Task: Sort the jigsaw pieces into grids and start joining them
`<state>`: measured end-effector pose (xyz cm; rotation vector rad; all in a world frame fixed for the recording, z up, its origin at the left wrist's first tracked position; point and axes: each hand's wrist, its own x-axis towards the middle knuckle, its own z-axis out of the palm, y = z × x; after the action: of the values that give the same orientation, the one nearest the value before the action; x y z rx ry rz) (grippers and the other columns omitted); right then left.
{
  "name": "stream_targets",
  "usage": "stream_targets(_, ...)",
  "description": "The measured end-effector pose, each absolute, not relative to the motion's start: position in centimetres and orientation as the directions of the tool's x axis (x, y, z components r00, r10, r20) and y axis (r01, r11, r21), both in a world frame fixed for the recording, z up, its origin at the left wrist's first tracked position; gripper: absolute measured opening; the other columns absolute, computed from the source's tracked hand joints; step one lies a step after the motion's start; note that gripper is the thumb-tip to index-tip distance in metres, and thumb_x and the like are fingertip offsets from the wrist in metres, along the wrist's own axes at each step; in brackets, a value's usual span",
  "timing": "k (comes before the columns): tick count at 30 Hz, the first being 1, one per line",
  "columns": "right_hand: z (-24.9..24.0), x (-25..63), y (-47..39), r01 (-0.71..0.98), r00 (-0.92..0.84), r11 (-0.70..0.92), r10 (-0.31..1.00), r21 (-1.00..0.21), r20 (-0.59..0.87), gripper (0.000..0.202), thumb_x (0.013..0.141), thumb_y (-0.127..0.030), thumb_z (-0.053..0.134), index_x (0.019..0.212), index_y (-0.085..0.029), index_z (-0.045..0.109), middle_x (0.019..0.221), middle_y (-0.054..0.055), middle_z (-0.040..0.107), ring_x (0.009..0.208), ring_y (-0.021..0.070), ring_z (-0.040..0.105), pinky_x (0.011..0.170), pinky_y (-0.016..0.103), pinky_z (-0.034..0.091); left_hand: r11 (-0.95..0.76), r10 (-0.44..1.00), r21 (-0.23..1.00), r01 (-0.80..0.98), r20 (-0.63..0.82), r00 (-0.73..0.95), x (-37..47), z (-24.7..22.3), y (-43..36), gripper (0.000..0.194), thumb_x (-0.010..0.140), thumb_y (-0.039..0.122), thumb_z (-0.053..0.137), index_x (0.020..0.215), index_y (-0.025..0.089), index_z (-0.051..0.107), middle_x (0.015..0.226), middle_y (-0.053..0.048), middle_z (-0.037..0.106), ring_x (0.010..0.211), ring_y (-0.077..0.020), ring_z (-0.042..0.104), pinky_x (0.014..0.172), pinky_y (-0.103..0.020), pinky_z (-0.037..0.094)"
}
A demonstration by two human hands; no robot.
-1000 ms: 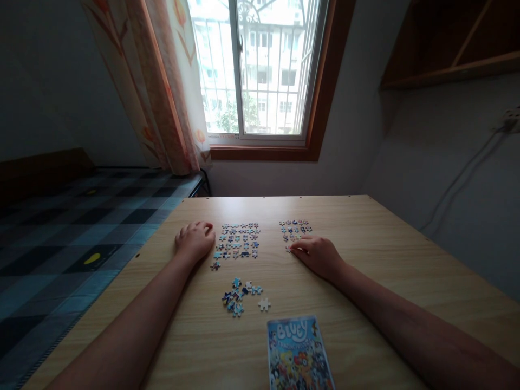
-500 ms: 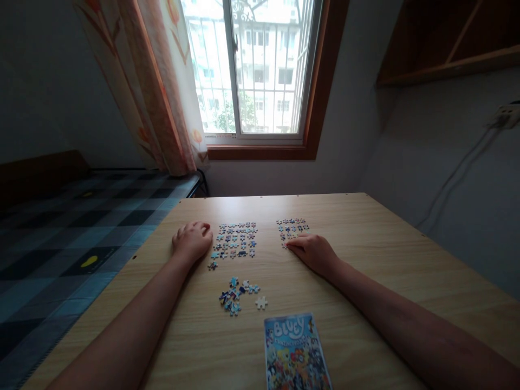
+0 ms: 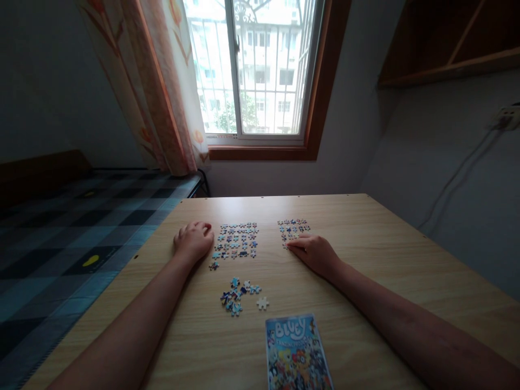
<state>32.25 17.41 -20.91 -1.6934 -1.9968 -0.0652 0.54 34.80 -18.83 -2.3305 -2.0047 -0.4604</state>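
Observation:
My left hand (image 3: pixel 194 240) rests on the table, palm down with its fingers loosely bent, just left of a block of jigsaw puzzle pieces (image 3: pixel 236 245) laid out in rows. It holds nothing that I can see. My right hand (image 3: pixel 314 252) has its thumb and finger pinched at a puzzle piece (image 3: pixel 285 246) lying on the table. That piece is at the near end of a second, smaller group of rowed pieces (image 3: pixel 293 221). The right hand covers part of this group.
A loose heap of puzzle pieces (image 3: pixel 233 301) lies nearer to me, with a pale piece (image 3: pixel 262 303) beside it. A puzzle box (image 3: pixel 298 355) lies at the front of the wooden table (image 3: pixel 365 244). Left stands a bed with a checked cover (image 3: pixel 122 216); a window (image 3: pixel 268 70) is ahead.
The view has shifted very slightly. Both hands and the puzzle pieces stay in the same places on the table.

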Motion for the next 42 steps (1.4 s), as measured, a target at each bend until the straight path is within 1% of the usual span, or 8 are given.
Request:
stream_targets(11, -20.9, 32.2, 17.5, 0.939, -0.096, 0.213, 0.916, -0.269, 0.39, 0.023, 0.096, -0.036, 0.055, 0.102, -0.03, 0.077, 0.091, 0.001, 0.072, 0.081, 0.0149, 0.066, 0.071, 0.024, 0.047, -0.167, 0.961, 0.157, 0.973, 0.246, 0.125, 0.5, -18.9, 34.8, 0.039, 0.084, 0.041, 0.047, 0.114, 0.026, 0.068, 0.129, -0.008, 0.062, 0.117, -0.0314, 0.053, 0.101, -0.043, 0.039)
stream_targets(15, -20.8, 32.2, 17.2, 0.94, -0.06, 0.216, 0.864, -0.262, 0.499, 0.023, 0.097, -0.035, 0.055, 0.098, -0.027, 0.077, 0.085, 0.003, 0.071, 0.077, 0.0152, 0.064, 0.069, 0.024, 0.045, -0.166, 0.962, 0.168, 0.972, 0.242, 0.122, 0.5, -19.0, 34.8, 0.038, 0.084, 0.041, 0.048, 0.113, 0.026, 0.068, 0.13, -0.008, 0.061, 0.118, -0.0319, 0.053, 0.101, -0.043, 0.039)
stream_targets(17, -20.5, 31.8, 16.9, 0.929, -0.085, 0.276, 0.808, -0.247, 0.583, 0.024, 0.097, -0.035, 0.055, 0.095, -0.026, 0.077, 0.081, 0.004, 0.071, 0.078, 0.0159, 0.062, 0.072, 0.026, 0.045, -0.167, 0.963, 0.172, 0.971, 0.241, 0.123, 0.5, -18.9, 34.8, 0.038, 0.084, 0.04, 0.048, 0.113, 0.026, 0.068, 0.131, -0.008, 0.061, 0.118, -0.0323, 0.052, 0.101, -0.044, 0.039)
stream_targets(20, -19.6, 30.3, 16.1, 0.843, -0.262, 0.491, 0.729, -0.218, 0.632, 0.022, 0.096, -0.031, 0.056, 0.093, -0.024, 0.076, 0.08, 0.005, 0.07, 0.079, 0.0162, 0.059, 0.078, 0.029, 0.045, -0.164, 0.966, 0.175, 0.971, 0.229, 0.122, 0.6, -18.6, 34.5, 0.038, 0.084, 0.04, 0.048, 0.114, 0.026, 0.068, 0.131, -0.008, 0.061, 0.119, -0.0325, 0.052, 0.102, -0.044, 0.039)
stream_targets(24, -18.4, 27.4, 14.4, 0.652, -0.524, 0.717, 0.662, -0.247, 0.536, 0.02, 0.096, -0.03, 0.055, 0.098, -0.025, 0.075, 0.081, 0.003, 0.069, 0.075, 0.0146, 0.056, 0.074, 0.03, 0.045, -0.16, 0.968, 0.179, 0.971, 0.219, 0.119, 0.7, -18.3, 34.2, 0.038, 0.084, 0.039, 0.048, 0.114, 0.026, 0.068, 0.131, -0.009, 0.06, 0.12, -0.0325, 0.052, 0.102, -0.044, 0.039)
stream_targets(28, -18.0, 25.8, 13.3, 0.595, -0.649, 0.764, 0.64, -0.25, 0.411, 0.02, 0.095, -0.032, 0.057, 0.108, -0.029, 0.072, 0.091, 0.002, 0.068, 0.08, 0.0134, 0.057, 0.074, 0.029, 0.045, -0.158, 0.969, 0.178, 0.971, 0.218, 0.117, 0.7, -18.4, 34.3, 0.038, 0.084, 0.04, 0.048, 0.114, 0.026, 0.067, 0.131, -0.008, 0.059, 0.121, -0.0319, 0.051, 0.103, -0.043, 0.038)
stream_targets(32, -18.1, 26.1, 13.3, 0.627, -0.649, 0.746, 0.66, -0.225, 0.379, 0.016, 0.092, -0.039, 0.062, 0.101, -0.031, 0.073, 0.09, 0.001, 0.067, 0.079, 0.0135, 0.056, 0.074, 0.029, 0.044, -0.161, 0.969, 0.176, 0.971, 0.215, 0.122, 0.7, -18.4, 34.3, 0.038, 0.085, 0.04, 0.047, 0.114, 0.026, 0.067, 0.131, -0.008, 0.059, 0.12, -0.0318, 0.051, 0.103, -0.044, 0.038)
stream_targets(42, -18.5, 28.5, 13.8, 0.686, -0.581, 0.693, 0.705, -0.221, 0.407, 0.017, 0.094, -0.029, 0.058, 0.089, -0.021, 0.072, 0.084, 0.003, 0.069, 0.079, 0.0154, 0.055, 0.078, 0.031, 0.044, -0.169, 0.964, 0.162, 0.972, 0.231, 0.129, 0.6, -18.5, 34.4, 0.037, 0.086, 0.04, 0.046, 0.114, 0.026, 0.067, 0.129, -0.008, 0.061, 0.118, -0.0311, 0.053, 0.101, -0.044, 0.039)
